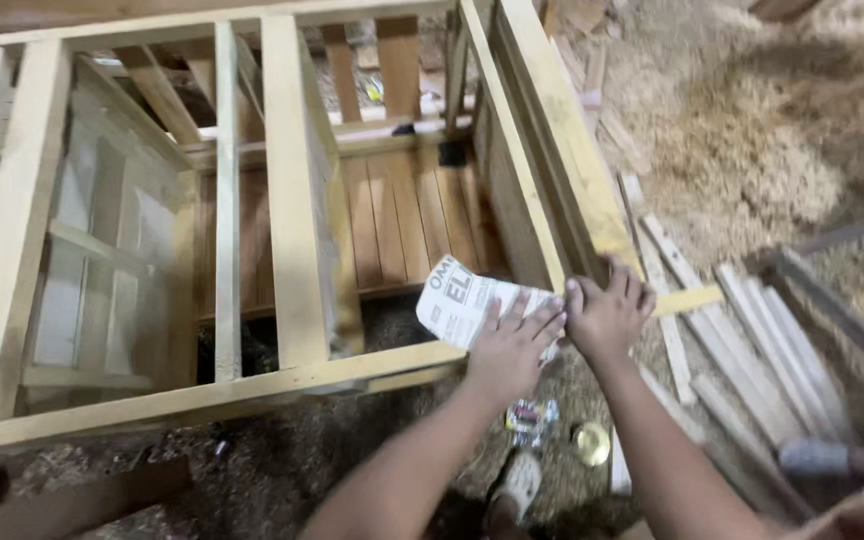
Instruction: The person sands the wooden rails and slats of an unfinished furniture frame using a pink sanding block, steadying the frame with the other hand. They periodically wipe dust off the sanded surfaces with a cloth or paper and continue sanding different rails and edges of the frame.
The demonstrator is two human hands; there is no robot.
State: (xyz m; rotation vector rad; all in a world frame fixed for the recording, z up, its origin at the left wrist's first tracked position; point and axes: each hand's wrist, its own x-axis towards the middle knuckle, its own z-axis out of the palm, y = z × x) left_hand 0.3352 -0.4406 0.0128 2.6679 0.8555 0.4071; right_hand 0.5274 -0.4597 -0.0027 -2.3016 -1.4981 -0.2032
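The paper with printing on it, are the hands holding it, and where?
The left hand presses flat on the paper's right end, at the wooden frame's corner. The right hand rests beside it.

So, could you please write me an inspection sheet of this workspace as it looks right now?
Surface: floor covered in sawdust and shavings.
Job's things: pale wooden frame of slats; printed paper sheet lies at its near corner.
Clutter: loose wood strips at right; small round gold lid; crumpled wrapper.
Hands: left hand flat on the paper; right hand resting on the frame corner, fingers spread.
Cables: nothing seen.
Surroundings: dark board at lower left.
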